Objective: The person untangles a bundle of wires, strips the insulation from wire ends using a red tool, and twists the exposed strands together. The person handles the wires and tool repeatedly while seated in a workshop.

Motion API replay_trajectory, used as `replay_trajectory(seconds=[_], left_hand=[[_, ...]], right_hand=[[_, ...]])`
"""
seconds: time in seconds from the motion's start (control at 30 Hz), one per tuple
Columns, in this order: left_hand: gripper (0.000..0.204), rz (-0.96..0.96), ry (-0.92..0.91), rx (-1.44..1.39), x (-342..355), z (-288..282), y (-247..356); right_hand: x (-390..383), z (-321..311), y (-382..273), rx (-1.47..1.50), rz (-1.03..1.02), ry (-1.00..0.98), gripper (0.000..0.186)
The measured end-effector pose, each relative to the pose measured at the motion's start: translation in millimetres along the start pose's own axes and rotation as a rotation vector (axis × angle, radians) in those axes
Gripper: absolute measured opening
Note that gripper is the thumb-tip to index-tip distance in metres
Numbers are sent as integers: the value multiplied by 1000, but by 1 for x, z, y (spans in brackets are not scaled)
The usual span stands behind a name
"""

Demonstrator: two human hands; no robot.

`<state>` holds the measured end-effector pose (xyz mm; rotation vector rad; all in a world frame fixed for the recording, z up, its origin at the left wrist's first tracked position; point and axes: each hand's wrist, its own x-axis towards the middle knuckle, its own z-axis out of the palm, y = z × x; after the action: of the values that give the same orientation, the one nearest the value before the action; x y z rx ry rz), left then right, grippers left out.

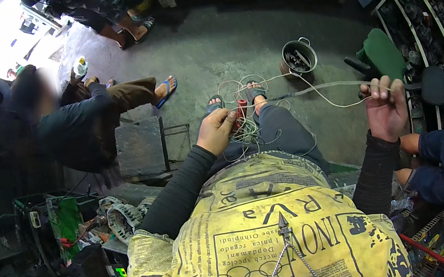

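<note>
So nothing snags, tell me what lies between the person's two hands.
The head view shows wire between the left hand and right hand, with a red object, the person's knee and floor beneath.

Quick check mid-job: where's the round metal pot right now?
In the head view, the metal pot stands on the floor right of centre, in the upper half, beyond the right hand and to the right of the sandalled right foot.
</note>
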<state>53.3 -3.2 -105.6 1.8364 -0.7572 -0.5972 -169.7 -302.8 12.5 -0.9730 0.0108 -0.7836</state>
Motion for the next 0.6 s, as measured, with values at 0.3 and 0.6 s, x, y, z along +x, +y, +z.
replay_trajectory(seconds=[0.3,0.6], left_hand=[[30,12,-93,45,-2,-21,69],[18,98,-335,87,-4,-2,73]], right_hand=[[2,23,19,-1829,-202,68,35],[23,128,94,-1463,-100,-1167,29]])
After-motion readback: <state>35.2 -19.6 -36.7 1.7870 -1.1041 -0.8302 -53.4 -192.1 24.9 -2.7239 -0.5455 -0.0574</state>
